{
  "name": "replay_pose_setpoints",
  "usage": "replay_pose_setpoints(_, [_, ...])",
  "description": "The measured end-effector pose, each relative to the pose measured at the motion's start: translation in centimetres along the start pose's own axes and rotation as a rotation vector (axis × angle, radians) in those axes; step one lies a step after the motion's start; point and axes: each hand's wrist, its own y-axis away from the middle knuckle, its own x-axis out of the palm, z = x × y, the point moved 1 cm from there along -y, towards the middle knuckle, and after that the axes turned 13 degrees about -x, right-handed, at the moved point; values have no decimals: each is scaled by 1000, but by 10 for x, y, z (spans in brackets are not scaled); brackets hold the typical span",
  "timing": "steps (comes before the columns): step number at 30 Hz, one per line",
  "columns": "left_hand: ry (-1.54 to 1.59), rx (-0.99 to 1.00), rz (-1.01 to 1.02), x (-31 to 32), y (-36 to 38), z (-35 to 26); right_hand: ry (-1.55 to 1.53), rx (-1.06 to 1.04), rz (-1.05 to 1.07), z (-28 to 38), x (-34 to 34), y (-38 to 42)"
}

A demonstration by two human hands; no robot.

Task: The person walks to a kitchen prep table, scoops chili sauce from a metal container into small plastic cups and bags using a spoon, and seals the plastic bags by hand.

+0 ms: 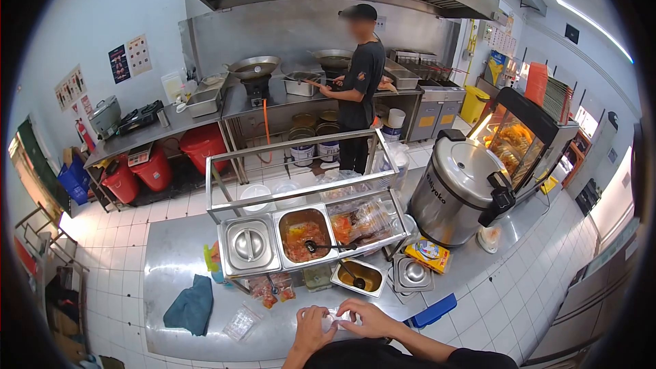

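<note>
Pinching plastic (pixel 335 315), the left hand (pixel 313 324) and right hand (pixel 367 318) clamp their fingers on it; a pan (pixel 372 278) lies at their one o'clock, a cloth (pixel 189 307) at nine.

The ceiling strip (pixel 562 3) glows brightly; fisheye distortion bows the edges.

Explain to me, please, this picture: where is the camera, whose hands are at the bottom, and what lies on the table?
There is no robot here. A camera worn on a person's head looks forward and down. The left hand and right hand at the bottom are that person's own. Between their fingers is a small whitish thing, too unclear to name. On the steel table lie a teal cloth, a clear plastic bag and a metal pan with a ladle in it. Another person stands farther away, beside the cooking counter.
</note>
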Motion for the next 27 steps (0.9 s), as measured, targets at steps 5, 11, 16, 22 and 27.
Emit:
replay_pose_setpoints(5, [177, -12, 201, -2, -3, 8, -60, 78, 356, 8, 15, -4])
replay_pose_setpoints(11, [174, -18, 331, -1, -1, 3, -28, 25, 545, -2, 24, -9])
replay_pose_setpoints(16, [127, 36, 313, 4, 4, 12, 77, 58, 628, -1, 25, -13])
replay_pose_setpoints(22, [110, 88, 299, 5, 4, 9, 183, 37, 622, 4, 30, -10])
replay_pose_setpoints(27, [173, 106, 211, 9, 4, 9, 79, 36, 658, 12, 15, -20])
